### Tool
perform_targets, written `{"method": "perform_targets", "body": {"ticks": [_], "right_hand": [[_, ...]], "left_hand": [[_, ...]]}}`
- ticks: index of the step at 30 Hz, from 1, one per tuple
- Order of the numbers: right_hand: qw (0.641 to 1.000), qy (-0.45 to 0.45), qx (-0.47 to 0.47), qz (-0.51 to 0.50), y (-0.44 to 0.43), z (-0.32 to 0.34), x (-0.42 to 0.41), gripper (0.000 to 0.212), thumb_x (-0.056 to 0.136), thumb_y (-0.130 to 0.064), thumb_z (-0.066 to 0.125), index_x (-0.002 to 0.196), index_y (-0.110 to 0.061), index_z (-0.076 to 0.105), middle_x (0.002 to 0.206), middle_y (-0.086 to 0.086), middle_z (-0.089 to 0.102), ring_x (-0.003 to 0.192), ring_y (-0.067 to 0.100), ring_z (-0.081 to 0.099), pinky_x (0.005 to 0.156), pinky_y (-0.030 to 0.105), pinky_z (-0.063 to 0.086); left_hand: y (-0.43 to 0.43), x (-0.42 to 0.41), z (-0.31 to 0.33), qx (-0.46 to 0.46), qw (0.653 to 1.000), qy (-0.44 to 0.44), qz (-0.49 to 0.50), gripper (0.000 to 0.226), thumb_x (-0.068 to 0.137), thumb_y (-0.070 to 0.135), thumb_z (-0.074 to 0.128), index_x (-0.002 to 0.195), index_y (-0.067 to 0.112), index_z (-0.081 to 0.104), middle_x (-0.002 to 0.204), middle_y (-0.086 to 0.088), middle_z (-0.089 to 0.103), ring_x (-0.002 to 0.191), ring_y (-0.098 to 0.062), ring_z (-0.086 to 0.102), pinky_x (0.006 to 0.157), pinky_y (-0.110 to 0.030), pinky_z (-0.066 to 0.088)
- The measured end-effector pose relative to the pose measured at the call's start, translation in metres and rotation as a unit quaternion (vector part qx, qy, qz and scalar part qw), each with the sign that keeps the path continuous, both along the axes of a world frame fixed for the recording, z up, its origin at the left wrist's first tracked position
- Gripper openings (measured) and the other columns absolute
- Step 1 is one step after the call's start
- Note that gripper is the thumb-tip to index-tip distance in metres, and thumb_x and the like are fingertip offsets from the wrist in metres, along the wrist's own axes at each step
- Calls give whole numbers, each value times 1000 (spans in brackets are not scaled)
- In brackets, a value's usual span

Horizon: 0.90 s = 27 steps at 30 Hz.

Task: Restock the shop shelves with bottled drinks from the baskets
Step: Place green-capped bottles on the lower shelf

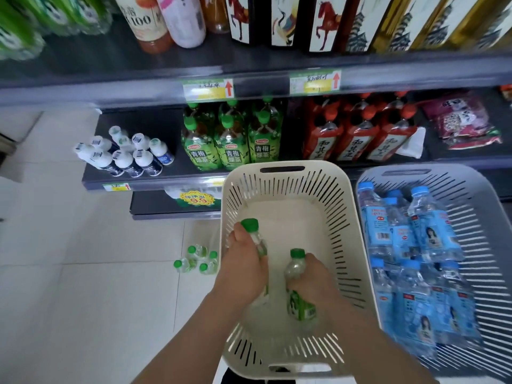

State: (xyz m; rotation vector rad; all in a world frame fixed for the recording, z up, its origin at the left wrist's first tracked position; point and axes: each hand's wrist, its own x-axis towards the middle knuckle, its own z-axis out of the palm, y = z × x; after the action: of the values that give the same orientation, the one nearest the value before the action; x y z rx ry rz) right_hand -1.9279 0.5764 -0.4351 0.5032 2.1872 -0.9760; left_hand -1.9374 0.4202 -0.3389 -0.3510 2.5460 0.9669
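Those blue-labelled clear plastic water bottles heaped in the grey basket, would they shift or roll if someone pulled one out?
Probably. The blue-labelled clear plastic water bottles lie loosely piled at angles in the grey slotted basket, so neighbours would likely settle. Round bodies suggest rolling once laid flat. They look full, so probably heavy for their size.

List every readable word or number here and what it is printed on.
"青梅绿茶": green tea bottles on the shelf.
"和其正": red bottles.
"100": orange bottle, top shelf.
"9.9": yellow tag, bottom shelf.
Shelf price tags, white bottles, blue water labels and the held bottles: too blurred.
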Motion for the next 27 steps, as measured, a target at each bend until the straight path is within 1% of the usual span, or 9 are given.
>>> {"method": "perform_targets", "body": {"ticks": [5, 9, 12, 15, 19, 21, 23, 25, 27], "right_hand": [[994, 34, -53, -93, 17, 75, -10, 47, 59, -10, 77, 98, -19, 52, 88, 4, 64, 80, 19, 64, 67, 30, 55], [990, 61, -103, -75, 21, 155, -18, 48, 65, -9, 76, 91, -31, 43, 81, -9, 59, 69, 3, 57, 43, 12, 42], [985, 92, -132, -56, 17, 213, -21, 46, 67, -4, 74, 90, -32, 46, 86, -7, 61, 75, 6, 59, 51, 17, 44], [981, 129, -141, -32, 5, 265, -23, 45, 67, -2, 73, 105, -19, 54, 93, -1, 65, 81, 13, 63, 58, 24, 49], [973, 176, -153, -6, -16, 316, -25, 72, 66, -3, 74, 132, -15, 47, 114, 5, 62, 97, 23, 62, 78, 34, 54], [968, 189, -163, 14, -26, 337, -25, 78, 66, -5, 75, 136, -16, 43, 121, 3, 58, 96, 20, 61, 72, 32, 53], [964, 200, -171, 29, -39, 354, -27, 82, 64, -3, 78, 138, -17, 42, 124, 1, 55, 91, 13, 59, 60, 22, 48], [961, 215, -170, 35, -54, 368, -29, 88, 62, -2, 79, 139, -18, 41, 128, 2, 53, 91, 12, 57, 61, 20, 45], [959, 221, -171, 34, -73, 377, -32, 88, 61, -1, 80, 138, -17, 42, 127, 2, 54, 91, 13, 57, 62, 22, 46]], "left_hand": [[-1, 5, 64, 11, 1000, 16, 24, 67, 88, 10, 58, 143, 6, 19, 133, -11, 40, 108, -25, 55, 78, -23, 40], [-8, 11, 126, 28, 998, 38, 42, 59, 88, 17, 62, 134, 8, 26, 126, -10, 48, 104, -27, 58, 84, -34, 50], [-18, 17, 170, 35, 995, 74, 62, 57, 87, 22, 65, 131, 13, 30, 123, -4, 49, 98, -20, 57, 79, -34, 49], [-32, 23, 206, 31, 989, 124, 75, 52, 85, 25, 67, 124, 17, 33, 120, 1, 50, 89, -11, 51, 66, -22, 42], [-56, 31, 242, 44, 980, 176, 83, 58, 81, 26, 70, 126, 15, 36, 118, -1, 53, 99, -17, 56, 81, -31, 48], [-71, 36, 258, 52, 974, 200, 95, 69, 76, 28, 76, 131, 18, 35, 119, 1, 54, 101, -17, 57, 87, -34, 49], [-90, 40, 270, 61, 968, 217, 109, 81, 70, 31, 82, 134, 20, 34, 120, 3, 55, 103, -17, 56, 88, -34, 49], [-111, 41, 276, 73, 963, 232, 120, 76, 66, 32, 85, 126, 25, 40, 113, 7, 57, 100, -16, 59, 82, -33, 51], [-136, 42, 280, 80, 957, 251, 124, 67, 62, 30, 88, 113, 28, 44, 103, 11, 59, 91, -9, 60, 69, -21, 48]]}}
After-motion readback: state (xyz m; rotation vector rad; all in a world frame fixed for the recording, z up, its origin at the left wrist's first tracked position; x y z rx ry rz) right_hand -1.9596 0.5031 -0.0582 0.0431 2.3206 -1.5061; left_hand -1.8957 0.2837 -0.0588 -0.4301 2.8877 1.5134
